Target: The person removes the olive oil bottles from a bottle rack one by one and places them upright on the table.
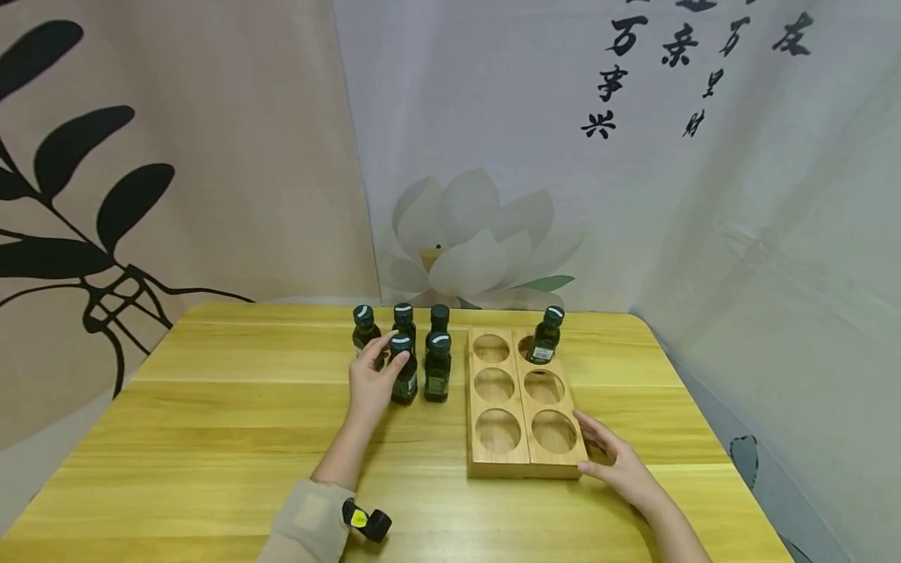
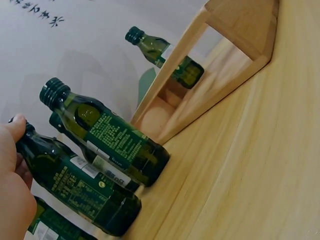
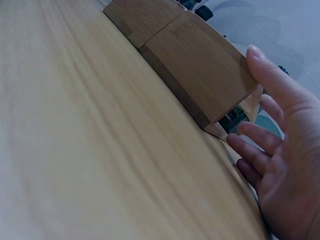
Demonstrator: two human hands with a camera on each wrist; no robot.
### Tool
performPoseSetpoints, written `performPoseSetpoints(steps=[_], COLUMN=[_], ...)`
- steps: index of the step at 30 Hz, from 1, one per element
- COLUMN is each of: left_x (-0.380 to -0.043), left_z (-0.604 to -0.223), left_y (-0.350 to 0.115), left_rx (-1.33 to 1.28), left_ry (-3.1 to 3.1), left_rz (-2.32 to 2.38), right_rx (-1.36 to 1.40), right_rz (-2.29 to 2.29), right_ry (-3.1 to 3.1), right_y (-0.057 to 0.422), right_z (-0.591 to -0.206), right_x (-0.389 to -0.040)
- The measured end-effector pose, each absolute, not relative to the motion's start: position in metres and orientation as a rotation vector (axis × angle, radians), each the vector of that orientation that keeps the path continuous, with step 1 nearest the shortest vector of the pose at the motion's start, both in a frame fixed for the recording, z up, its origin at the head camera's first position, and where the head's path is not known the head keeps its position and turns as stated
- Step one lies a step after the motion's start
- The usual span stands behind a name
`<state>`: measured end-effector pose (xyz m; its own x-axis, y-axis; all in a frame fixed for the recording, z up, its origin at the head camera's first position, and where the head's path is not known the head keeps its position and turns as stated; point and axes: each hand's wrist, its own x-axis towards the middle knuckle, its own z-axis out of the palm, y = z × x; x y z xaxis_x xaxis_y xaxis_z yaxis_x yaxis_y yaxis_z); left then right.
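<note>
My left hand (image 1: 373, 383) pinches the top of a dark green glass bottle (image 1: 404, 385) between thumb and fingers. In the left wrist view that bottle (image 2: 80, 182) has a green label, and its lower end is close over the table. Just right of it stands another bottle (image 1: 437, 374). My right hand (image 1: 615, 461) rests at the near right corner of a wooden bottle holder (image 1: 524, 457), thumb at the front face and loosely extended fingers along the right side. The holder has two rows of three round holes. A bottle (image 1: 545, 338) stands in its far right hole.
Behind the held bottle are a bottle (image 1: 364, 327) at the left, one (image 1: 404, 317) in the middle and one (image 1: 439, 317) at the right. All are on the wooden table (image 1: 211, 438). A printed cloth (image 1: 281, 156) hangs behind the table's far edge.
</note>
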<state>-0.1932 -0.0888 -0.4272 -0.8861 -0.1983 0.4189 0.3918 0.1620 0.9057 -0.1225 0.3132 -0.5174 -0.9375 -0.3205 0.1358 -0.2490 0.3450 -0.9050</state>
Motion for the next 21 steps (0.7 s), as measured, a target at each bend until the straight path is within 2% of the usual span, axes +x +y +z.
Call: performPoseSetpoints(steps=[11, 21], left_x=[-0.191, -0.186], left_z=[-0.417, -0.385], left_y=[-0.089, -0.082], left_rx=[-0.219, -0.308], left_ry=[-1.987, -1.946], left_rz=[-1.751, -1.709], right_rx=[-0.541, -0.562], right_rz=[-1.674, -1.675], right_ry=[2.525, 2.533], right_y=[0.314, 0.313], right_z=[-0.517, -0.518], right_x=[-0.123, -0.123])
